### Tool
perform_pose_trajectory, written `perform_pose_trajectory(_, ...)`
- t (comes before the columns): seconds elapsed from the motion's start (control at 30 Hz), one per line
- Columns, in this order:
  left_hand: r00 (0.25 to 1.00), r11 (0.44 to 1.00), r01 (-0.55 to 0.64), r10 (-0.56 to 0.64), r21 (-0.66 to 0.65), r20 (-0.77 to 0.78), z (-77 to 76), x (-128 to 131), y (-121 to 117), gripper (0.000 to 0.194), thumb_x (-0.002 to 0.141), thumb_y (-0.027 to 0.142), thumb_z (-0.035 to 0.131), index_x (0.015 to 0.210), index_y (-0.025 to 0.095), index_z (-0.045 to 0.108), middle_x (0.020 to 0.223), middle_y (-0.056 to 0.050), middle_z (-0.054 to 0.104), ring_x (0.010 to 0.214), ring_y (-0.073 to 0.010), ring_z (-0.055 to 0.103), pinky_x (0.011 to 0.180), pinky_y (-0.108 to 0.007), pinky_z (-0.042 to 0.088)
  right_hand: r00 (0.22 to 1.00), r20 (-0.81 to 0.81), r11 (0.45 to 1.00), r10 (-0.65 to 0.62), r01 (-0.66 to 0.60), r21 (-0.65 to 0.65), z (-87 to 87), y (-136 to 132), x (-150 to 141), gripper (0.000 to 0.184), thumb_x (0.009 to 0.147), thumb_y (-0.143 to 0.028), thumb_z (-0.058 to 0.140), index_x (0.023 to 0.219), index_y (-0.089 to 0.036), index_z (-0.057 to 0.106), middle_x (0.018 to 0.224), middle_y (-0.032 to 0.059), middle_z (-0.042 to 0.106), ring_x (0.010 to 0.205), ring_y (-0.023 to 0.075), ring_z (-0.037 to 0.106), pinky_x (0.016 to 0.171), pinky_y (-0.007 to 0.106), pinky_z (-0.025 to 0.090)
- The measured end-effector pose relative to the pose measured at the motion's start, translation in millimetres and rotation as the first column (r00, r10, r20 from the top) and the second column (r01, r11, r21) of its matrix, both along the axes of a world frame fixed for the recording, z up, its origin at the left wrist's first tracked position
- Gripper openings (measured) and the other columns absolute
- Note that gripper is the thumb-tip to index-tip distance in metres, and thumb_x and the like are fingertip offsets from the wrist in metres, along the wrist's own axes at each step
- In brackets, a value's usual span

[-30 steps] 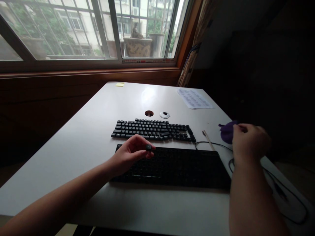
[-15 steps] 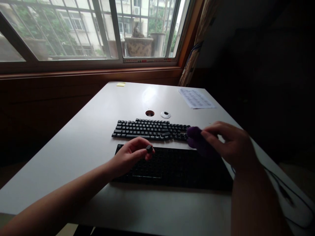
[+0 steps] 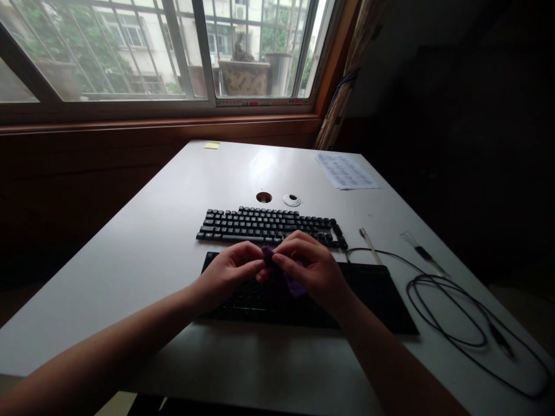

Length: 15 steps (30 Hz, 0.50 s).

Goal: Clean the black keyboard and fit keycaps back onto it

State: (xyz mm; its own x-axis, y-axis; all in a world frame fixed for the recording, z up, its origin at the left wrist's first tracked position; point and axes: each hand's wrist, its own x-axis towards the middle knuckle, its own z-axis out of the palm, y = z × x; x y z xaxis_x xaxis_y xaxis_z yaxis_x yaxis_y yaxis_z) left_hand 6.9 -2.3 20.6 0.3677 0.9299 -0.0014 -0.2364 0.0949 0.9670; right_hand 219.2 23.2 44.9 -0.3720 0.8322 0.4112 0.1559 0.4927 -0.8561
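Observation:
Above the black keyboard base (image 3: 368, 294), my two hands meet at the fingertips. My left hand (image 3: 234, 267) pinches a small black keycap, now mostly hidden by the fingers and cloth. In my right hand (image 3: 310, 266) is a purple cloth (image 3: 295, 286), pinched so that one end presses on the keycap and the rest hangs below the fingers. Behind the base, loose black keycaps (image 3: 255, 222) are laid out in rows in keyboard order.
A cable (image 3: 433, 323) lies coiled on the white table (image 3: 130, 254) at the right. Near it are a thin brush-like stick (image 3: 368, 242) and a wire-ended tool (image 3: 422, 252). Farther back are a cable hole (image 3: 264, 197), its round cover (image 3: 292, 200), printed paper (image 3: 347, 171) and a yellow note (image 3: 212, 145).
My right hand has brought the purple cloth leftward from over the right end of the keycap rows to the keycap in my left hand. My left hand has stayed nearly in place.

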Motion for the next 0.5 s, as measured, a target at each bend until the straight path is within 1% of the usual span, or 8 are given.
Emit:
perform_pose_trajectory(0.1, 1.0, 1.0, -0.016, 0.016, -0.019, -0.015, 2.0, 0.4, -0.1, 0.023, 0.089, 0.035, 0.077, 0.096, 0.014, 0.07, 0.079, -0.001, 0.068, 0.074, -0.0122, 0.061, 0.075, -0.024, 0.048, 0.997, -0.058, 0.998, 0.052, -0.054, -0.021, -4.1, 1.7, -1.8, 0.009, 0.089, -0.035, 0.076, 0.09, -0.026, 0.078, 0.089, 0.0034, 0.065, 0.082, 0.0176, 0.064, 0.068, 0.031, 0.054)
perform_pose_trajectory(0.2, 1.0, 0.999, -0.018, 0.017, -0.027, -0.016, 3.1, 0.6, 0.0, 0.023, 0.089, 0.036, 0.077, 0.095, 0.014, 0.071, 0.078, -0.001, 0.068, 0.073, -0.0119, 0.061, 0.073, -0.024, 0.048, 0.99, -0.103, 0.989, 0.093, -0.104, -0.107, -9.3, 3.8, -2.8, 0.013, 0.09, -0.038, 0.074, 0.091, -0.026, 0.079, 0.088, 0.0032, 0.066, 0.081, 0.0172, 0.065, 0.072, 0.032, 0.056)
perform_pose_trajectory(0.3, 0.999, 0.999, -0.02, 0.019, -0.043, -0.031, 3.3, 0.1, 0.6, 0.024, 0.087, 0.036, 0.078, 0.093, 0.014, 0.072, 0.077, -0.001, 0.069, 0.072, -0.012, 0.061, 0.072, -0.024, 0.048, 0.985, -0.146, 0.977, 0.093, -0.118, -0.176, -14.5, 5.2, -4.7, 0.013, 0.087, -0.039, 0.078, 0.089, -0.026, 0.078, 0.087, 0.0019, 0.063, 0.08, 0.0165, 0.065, 0.073, 0.031, 0.057)
perform_pose_trajectory(0.4, 1.0, 0.998, -0.012, 0.011, -0.067, -0.017, 3.7, 0.1, 1.0, 0.024, 0.085, 0.035, 0.081, 0.093, 0.013, 0.073, 0.077, -0.002, 0.07, 0.072, -0.0121, 0.062, 0.072, -0.024, 0.048, 0.982, -0.156, 0.977, 0.107, -0.133, -0.166, -16.2, 5.9, -5.3, 0.011, 0.085, -0.035, 0.08, 0.091, -0.027, 0.078, 0.095, 0.0029, 0.062, 0.088, 0.0174, 0.066, 0.078, 0.032, 0.059)
perform_pose_trajectory(0.5, 0.998, 0.99, 0.009, -0.001, -0.139, 0.059, 4.6, 1.7, 0.3, 0.024, 0.083, 0.033, 0.082, 0.092, 0.013, 0.074, 0.074, -0.001, 0.069, 0.069, -0.0106, 0.061, 0.07, -0.022, 0.048, 0.986, -0.112, 0.989, 0.124, -0.132, -0.07, -14.4, 6.1, -3.8, 0.013, 0.085, -0.031, 0.081, 0.097, -0.028, 0.08, 0.095, 0.003, 0.064, 0.087, 0.0165, 0.066, 0.078, 0.031, 0.059)
